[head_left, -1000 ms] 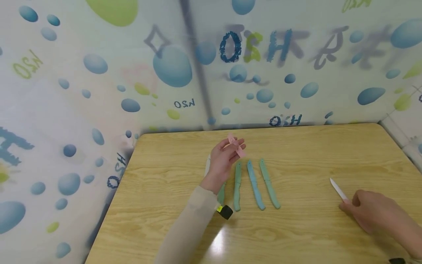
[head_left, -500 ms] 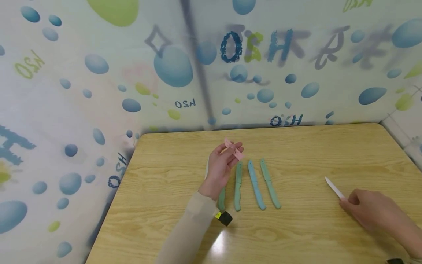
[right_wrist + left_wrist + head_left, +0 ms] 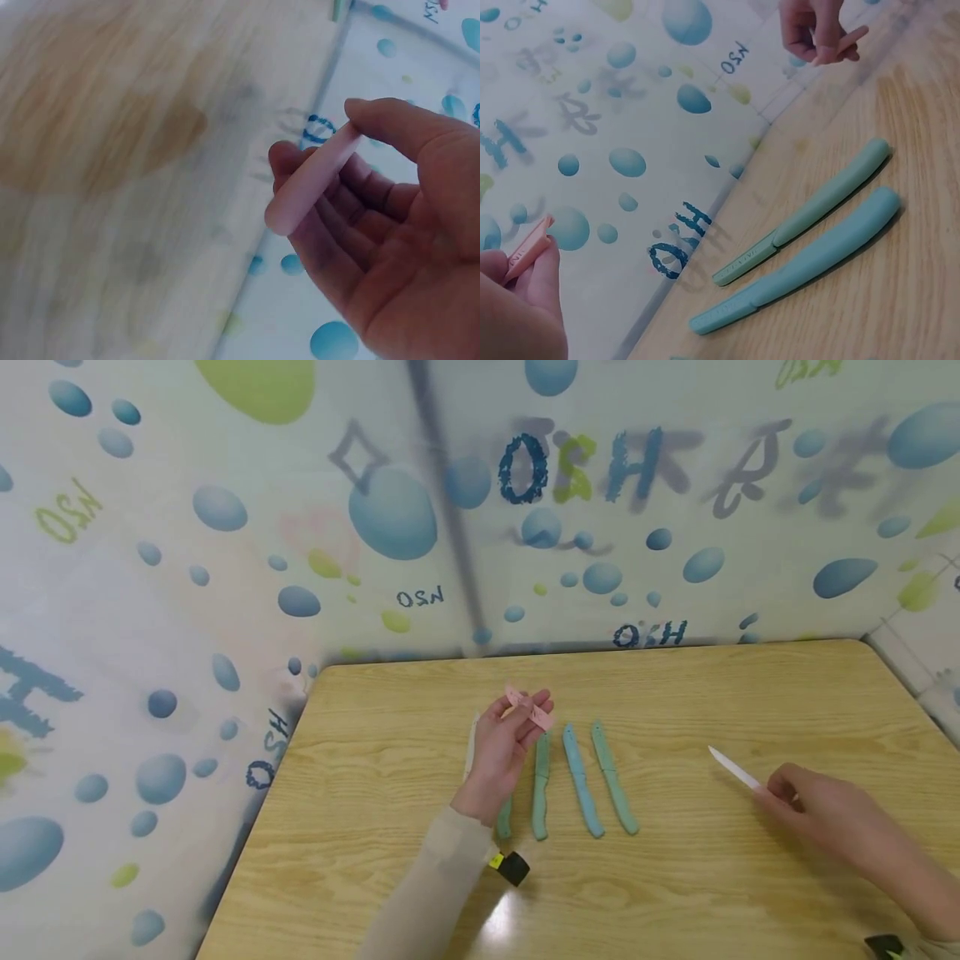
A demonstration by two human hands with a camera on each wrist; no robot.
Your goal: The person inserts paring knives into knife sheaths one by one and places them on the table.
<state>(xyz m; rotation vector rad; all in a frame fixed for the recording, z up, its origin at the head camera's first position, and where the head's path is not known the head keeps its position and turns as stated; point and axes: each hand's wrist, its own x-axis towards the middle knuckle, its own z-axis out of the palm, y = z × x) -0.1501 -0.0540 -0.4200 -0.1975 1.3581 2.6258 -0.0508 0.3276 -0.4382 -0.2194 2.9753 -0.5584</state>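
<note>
My left hand point(image 3: 498, 752) pinches a pink knife sheath point(image 3: 542, 719) between thumb and fingers, raised over the far ends of the sheathed knives. In the left wrist view the sheath point(image 3: 529, 251) shows at the left edge. To the right, my right hand point(image 3: 832, 818) holds a small knife point(image 3: 733, 767) with a pale blade pointing left and away. Its smooth pink handle point(image 3: 311, 184) lies between thumb and fingers in the right wrist view. Near the left hand lie a blue knife point(image 3: 582, 781), green knives point(image 3: 615, 781) and a white one point(image 3: 471, 747), partly hidden.
The wood-grain table point(image 3: 675, 893) reaches back to a wall covering point(image 3: 637, 568) printed with blue and green drops. A black wrist device point(image 3: 513, 868) hangs under the left sleeve point(image 3: 435, 893).
My right hand has moved left and slightly away from me with the knife, its blade now lying flatter. The left hand has drawn back a little with the sheath.
</note>
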